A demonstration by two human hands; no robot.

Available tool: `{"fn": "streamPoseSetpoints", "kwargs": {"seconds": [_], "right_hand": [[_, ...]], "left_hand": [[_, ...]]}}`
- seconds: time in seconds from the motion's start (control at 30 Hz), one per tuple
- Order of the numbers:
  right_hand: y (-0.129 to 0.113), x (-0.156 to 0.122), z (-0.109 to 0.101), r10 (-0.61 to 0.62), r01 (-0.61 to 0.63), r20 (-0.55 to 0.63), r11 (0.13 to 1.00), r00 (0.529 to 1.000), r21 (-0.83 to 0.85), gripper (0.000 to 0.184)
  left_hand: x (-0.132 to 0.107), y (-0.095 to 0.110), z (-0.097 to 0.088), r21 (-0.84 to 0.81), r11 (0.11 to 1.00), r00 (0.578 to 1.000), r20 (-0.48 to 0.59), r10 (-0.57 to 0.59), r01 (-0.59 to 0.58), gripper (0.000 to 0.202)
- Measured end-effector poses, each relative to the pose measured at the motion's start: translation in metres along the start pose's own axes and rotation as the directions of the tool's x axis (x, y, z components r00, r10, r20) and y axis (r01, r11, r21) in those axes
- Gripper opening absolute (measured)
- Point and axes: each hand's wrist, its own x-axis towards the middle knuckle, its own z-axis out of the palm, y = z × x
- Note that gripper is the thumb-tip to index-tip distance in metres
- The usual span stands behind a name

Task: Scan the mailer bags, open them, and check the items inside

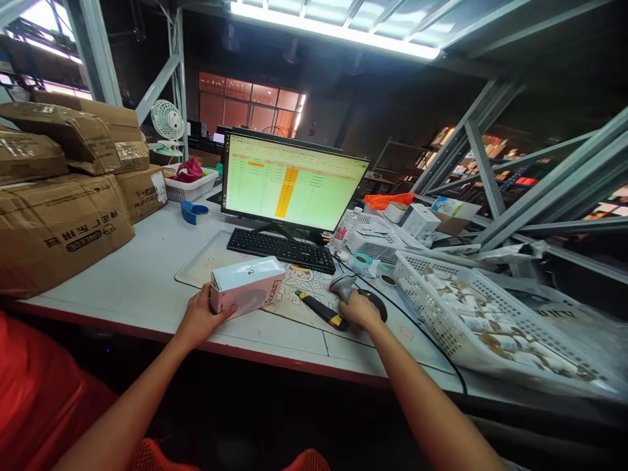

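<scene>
Cardboard cartons point(59, 229) stand stacked at the left of the desk point(127, 294), a plastic basket point(490, 327) at its right. The keyboard point(280, 250) lies before the monitor point(289, 183), with a small box point(245, 288) and a barcode scanner point(343, 284) in front of it.

**Steel racks in a dim storeroom**

Grey steel shelving frames point(495, 176) crowd the right side and rise at the left edge, with stocked racks point(471, 154) deeper in the room. A long fluorescent light point(333, 26) glares beneath the dark ceiling point(294, 52). On the far wall point(338, 118), a paned window point(250, 101) glows orange — and a white desk fan point(167, 121) stands by the uprights.
</scene>
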Motion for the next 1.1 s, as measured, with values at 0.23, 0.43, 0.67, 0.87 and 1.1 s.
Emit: {"fn": "streamPoseSetpoints", "kwargs": {"seconds": [0.23,0.43,0.67,0.87,1.1], "right_hand": [[-0.047,0.038,-0.027,-0.177,0.184,-0.182,0.983,0.967,0.018,0.053],[-0.114,0.074,0.002,-0.299,0.302,-0.061,0.953,0.952,0.038,0.060],[-0.129,0.083,0.004,-0.279,0.282,-0.065,0.958,0.958,0.055,0.045],[-0.126,0.075,-0.030,-0.324,0.350,-0.233,0.934,0.917,0.076,0.057],[-0.116,0.069,-0.012,-0.233,0.241,-0.086,0.966,0.969,0.093,0.069]], "left_hand": [[0.002,0.001,-0.001,0.045,0.999,1.000,0.009,-0.005,0.005,0.059],[0.004,-0.001,-0.002,0.057,0.998,0.999,0.033,-0.020,0.018,0.060],[0.004,0.000,-0.003,0.025,1.000,1.000,0.026,0.015,-0.016,0.059],[0.002,0.002,-0.002,0.038,0.999,0.999,0.033,0.007,-0.008,0.059],[0.001,-0.001,-0.002,0.064,0.998,1.000,0.013,0.007,-0.008,0.058]]}}
